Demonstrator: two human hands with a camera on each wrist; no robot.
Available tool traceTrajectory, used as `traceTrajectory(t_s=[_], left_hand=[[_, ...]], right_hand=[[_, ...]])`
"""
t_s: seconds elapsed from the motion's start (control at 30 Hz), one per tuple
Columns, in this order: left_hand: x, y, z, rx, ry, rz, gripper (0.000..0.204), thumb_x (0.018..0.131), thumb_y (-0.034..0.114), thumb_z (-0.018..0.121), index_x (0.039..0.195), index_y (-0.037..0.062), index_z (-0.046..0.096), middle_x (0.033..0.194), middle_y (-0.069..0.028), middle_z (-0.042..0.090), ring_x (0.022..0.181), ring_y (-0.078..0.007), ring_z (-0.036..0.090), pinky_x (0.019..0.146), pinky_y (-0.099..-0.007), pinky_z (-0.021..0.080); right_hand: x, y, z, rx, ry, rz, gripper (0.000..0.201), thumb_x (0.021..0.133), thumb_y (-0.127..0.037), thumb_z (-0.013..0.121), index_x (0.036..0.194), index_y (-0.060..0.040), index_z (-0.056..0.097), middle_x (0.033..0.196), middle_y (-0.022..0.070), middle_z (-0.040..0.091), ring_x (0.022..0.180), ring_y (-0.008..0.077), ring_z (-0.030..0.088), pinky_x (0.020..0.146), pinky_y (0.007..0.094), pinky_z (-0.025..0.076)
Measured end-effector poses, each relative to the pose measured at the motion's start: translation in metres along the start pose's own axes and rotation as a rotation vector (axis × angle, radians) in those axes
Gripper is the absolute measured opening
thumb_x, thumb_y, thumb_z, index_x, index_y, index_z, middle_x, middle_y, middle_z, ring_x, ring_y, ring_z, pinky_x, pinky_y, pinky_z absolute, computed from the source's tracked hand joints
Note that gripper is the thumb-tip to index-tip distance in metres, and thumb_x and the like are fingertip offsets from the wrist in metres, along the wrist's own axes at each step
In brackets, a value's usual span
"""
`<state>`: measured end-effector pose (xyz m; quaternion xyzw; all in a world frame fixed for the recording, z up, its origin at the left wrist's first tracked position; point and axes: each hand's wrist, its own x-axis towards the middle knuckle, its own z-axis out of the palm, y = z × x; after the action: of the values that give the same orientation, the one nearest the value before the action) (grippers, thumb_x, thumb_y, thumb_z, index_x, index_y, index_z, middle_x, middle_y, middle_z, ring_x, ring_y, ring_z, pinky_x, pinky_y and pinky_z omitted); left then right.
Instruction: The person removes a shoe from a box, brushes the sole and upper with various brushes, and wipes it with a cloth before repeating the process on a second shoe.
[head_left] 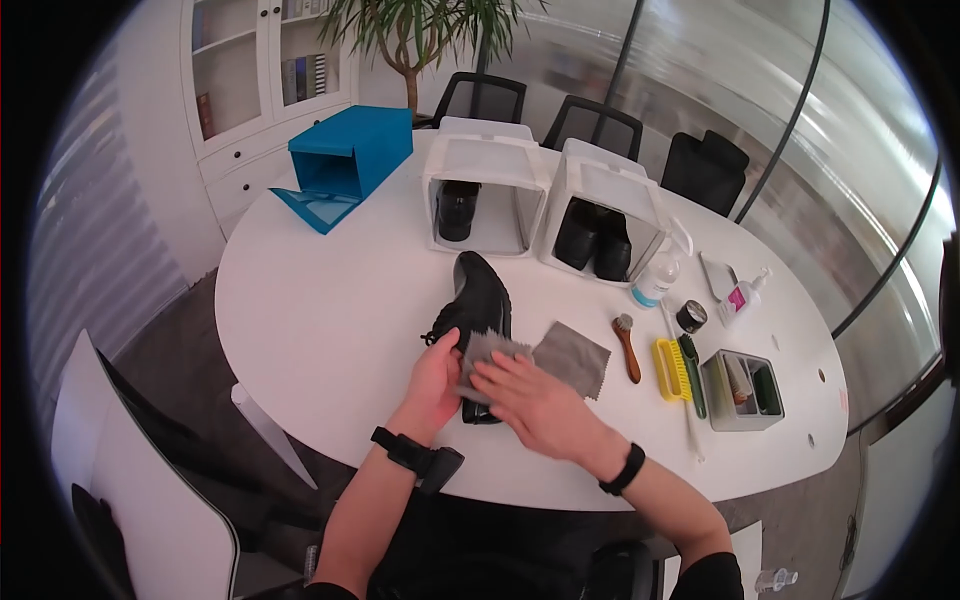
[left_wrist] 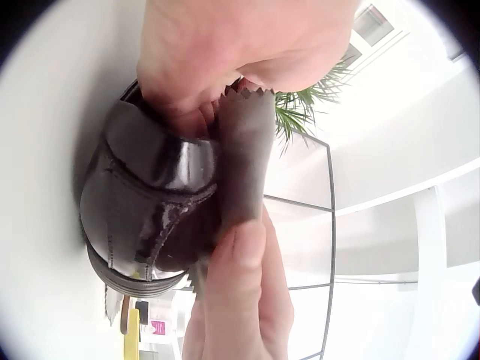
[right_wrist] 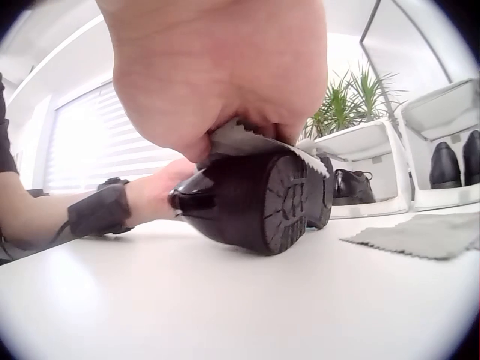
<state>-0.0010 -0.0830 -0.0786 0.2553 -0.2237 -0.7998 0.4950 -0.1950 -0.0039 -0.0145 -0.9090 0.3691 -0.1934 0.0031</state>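
Observation:
A black lace-up leather shoe [head_left: 482, 290] lies tipped on its side on the white table, its treaded sole [right_wrist: 289, 202] showing in the right wrist view. My left hand [head_left: 430, 385] grips it at the opening, with fingers reaching inside in the left wrist view. On the shoe's side, my right hand [head_left: 540, 405] holds a grey cloth with zigzag edges [head_left: 492, 348] and presses it against the leather near the heel. The cloth hides part of the shoe's upper. A second grey cloth [head_left: 577, 360] lies flat just right of the shoe.
Behind stand two white shoe boxes, one with a black shoe [head_left: 457, 212], the other with a pair [head_left: 592, 240], and an open blue box [head_left: 385, 150]. To the right are a wooden-handled brush [head_left: 627, 350], yellow brush [head_left: 672, 370], polish tin [head_left: 691, 316], bottles and a grey caddy [head_left: 735, 412].

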Motion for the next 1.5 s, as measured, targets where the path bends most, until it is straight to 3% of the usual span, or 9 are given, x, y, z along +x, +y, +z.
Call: traceTrajectory(t_s=[0.23, 0.37, 0.53, 0.67, 0.77, 1.03, 1.27, 1.33, 1.5], left_hand=[[0.003, -0.006, -0.003, -0.026, 0.031, 0.022, 0.036, 0.108, 0.033, 0.056, 0.132, 0.0068, 0.060, 0.128, -0.0051, 0.068, 0.112, -0.0208, 0.064, 0.100, -0.0366, 0.049], [-0.008, 0.001, 0.012, -0.026, 0.008, -0.049, 0.034, 0.108, 0.031, 0.056, 0.130, 0.0071, 0.061, 0.124, -0.0046, 0.068, 0.114, -0.0191, 0.063, 0.101, -0.0360, 0.049], [0.007, -0.009, -0.007, -0.015, -0.048, 0.006, 0.033, 0.109, 0.031, 0.055, 0.132, 0.0090, 0.059, 0.126, -0.0039, 0.065, 0.119, -0.0182, 0.061, 0.103, -0.0355, 0.048], [-0.001, -0.003, 0.002, -0.019, -0.028, 0.024, 0.032, 0.109, 0.031, 0.054, 0.133, 0.0104, 0.058, 0.131, -0.0042, 0.064, 0.119, -0.0191, 0.060, 0.103, -0.0363, 0.047], [0.001, -0.004, 0.000, -0.034, -0.022, 0.022, 0.032, 0.108, 0.031, 0.054, 0.132, 0.0101, 0.058, 0.129, -0.0046, 0.064, 0.117, -0.0198, 0.060, 0.102, -0.0368, 0.047], [0.003, -0.007, -0.006, -0.063, -0.051, 0.013, 0.030, 0.107, 0.031, 0.056, 0.127, 0.0094, 0.059, 0.126, -0.0043, 0.066, 0.116, -0.0213, 0.061, 0.102, -0.0386, 0.047], [-0.005, 0.002, 0.009, 0.052, -0.014, -0.010, 0.030, 0.108, 0.033, 0.054, 0.126, 0.0100, 0.060, 0.121, -0.0026, 0.068, 0.116, -0.0188, 0.061, 0.102, -0.0369, 0.045], [-0.004, 0.001, 0.004, 0.073, -0.017, 0.000, 0.029, 0.108, 0.033, 0.054, 0.127, 0.0107, 0.060, 0.119, -0.0017, 0.068, 0.115, -0.0178, 0.061, 0.101, -0.0361, 0.045], [-0.004, 0.001, 0.014, 0.042, 0.043, 0.001, 0.021, 0.108, 0.032, 0.055, 0.118, 0.0140, 0.061, 0.107, 0.0029, 0.064, 0.101, -0.0136, 0.059, 0.087, -0.0322, 0.044]], right_hand=[[-0.022, -0.021, -0.007, -0.009, -0.081, -0.037, 0.046, 0.103, -0.021, 0.061, 0.146, -0.0079, 0.058, 0.154, 0.0076, 0.055, 0.148, 0.0252, 0.045, 0.123, 0.0436, 0.037], [0.001, 0.001, -0.003, -0.108, 0.019, 0.062, 0.045, 0.105, -0.024, 0.058, 0.147, -0.0113, 0.058, 0.155, 0.0057, 0.054, 0.149, 0.0253, 0.045, 0.121, 0.0428, 0.039], [0.036, 0.028, 0.008, 0.212, 0.086, 0.228, 0.043, 0.108, -0.024, 0.052, 0.148, -0.0072, 0.055, 0.159, 0.0098, 0.049, 0.151, 0.0315, 0.040, 0.120, 0.0473, 0.039], [0.017, 0.020, 0.011, 0.029, 0.116, 0.163, 0.045, 0.107, -0.024, 0.053, 0.148, -0.0062, 0.054, 0.157, 0.0122, 0.050, 0.149, 0.0326, 0.043, 0.121, 0.0468, 0.037], [-0.022, 0.007, -0.008, -0.025, 0.025, 0.117, 0.047, 0.106, -0.022, 0.055, 0.150, -0.0045, 0.052, 0.158, 0.0130, 0.050, 0.149, 0.0326, 0.043, 0.122, 0.0470, 0.036], [-0.067, -0.017, -0.014, -0.067, -0.025, 0.198, 0.054, 0.102, -0.021, 0.061, 0.152, -0.0054, 0.050, 0.156, 0.0138, 0.052, 0.148, 0.0304, 0.045, 0.123, 0.0449, 0.036], [-0.021, 0.000, 0.004, -0.137, 0.131, 0.197, 0.052, 0.103, -0.022, 0.059, 0.149, 0.0005, 0.051, 0.152, 0.0160, 0.056, 0.146, 0.0292, 0.047, 0.120, 0.0440, 0.038], [-0.002, 0.010, 0.013, -0.117, 0.202, 0.206, 0.050, 0.104, -0.022, 0.058, 0.148, 0.0009, 0.051, 0.151, 0.0186, 0.055, 0.142, 0.0331, 0.052, 0.117, 0.0454, 0.042], [0.044, 0.042, 0.022, -0.077, 0.255, 0.236, 0.046, 0.105, -0.023, 0.054, 0.145, 0.0009, 0.054, 0.150, 0.0170, 0.057, 0.140, 0.0320, 0.053, 0.115, 0.0454, 0.045]])
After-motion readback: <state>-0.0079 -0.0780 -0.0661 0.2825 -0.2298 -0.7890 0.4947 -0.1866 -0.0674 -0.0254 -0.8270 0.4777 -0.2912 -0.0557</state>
